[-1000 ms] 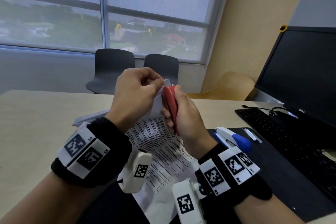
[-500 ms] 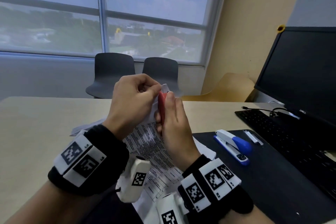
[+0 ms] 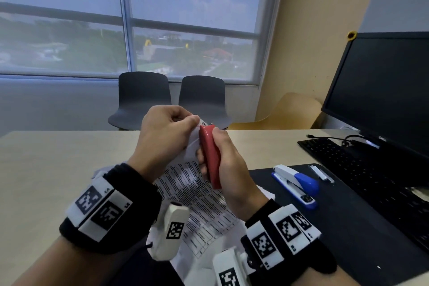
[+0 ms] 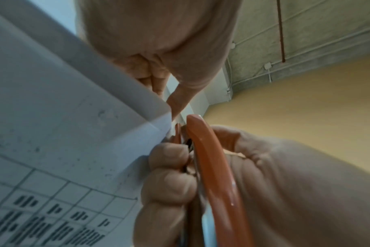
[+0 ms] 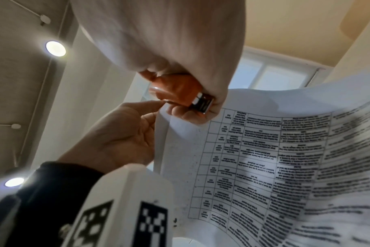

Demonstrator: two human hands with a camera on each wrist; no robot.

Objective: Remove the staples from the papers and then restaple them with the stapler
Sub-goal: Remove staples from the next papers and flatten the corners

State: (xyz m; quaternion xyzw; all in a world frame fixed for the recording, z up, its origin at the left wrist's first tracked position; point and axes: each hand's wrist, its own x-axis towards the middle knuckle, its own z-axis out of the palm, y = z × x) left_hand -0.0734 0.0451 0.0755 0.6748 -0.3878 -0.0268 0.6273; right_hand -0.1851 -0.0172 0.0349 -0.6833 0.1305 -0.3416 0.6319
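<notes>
My left hand (image 3: pixel 171 130) pinches the top corner of the printed papers (image 3: pixel 185 188) and holds them up above the desk. My right hand (image 3: pixel 222 165) grips a red staple remover (image 3: pixel 210 158), its metal tip at that corner beside my left fingertips. In the left wrist view the red staple remover (image 4: pixel 213 175) stands against the papers' corner (image 4: pixel 158 123). From the right wrist the staple remover (image 5: pixel 180 90) shows inside my fist, with the papers (image 5: pixel 264 158) hanging below. A white and blue stapler (image 3: pixel 296 184) lies on the black mat (image 3: pixel 348 227), right of my hands.
A strip of staples (image 3: pixel 321 173) lies beside the stapler. A black keyboard (image 3: pixel 371 169) and a monitor (image 3: pixel 383 90) fill the right side. More white sheets (image 3: pixel 99 173) lie on the beige table (image 3: pixel 46 169) behind my left wrist. Two dark chairs (image 3: pixel 171 97) stand beyond.
Both hands with the papers and staple remover have shifted slightly as my view tilted; the remover's red side has turned back toward me. The grips are unchanged.
</notes>
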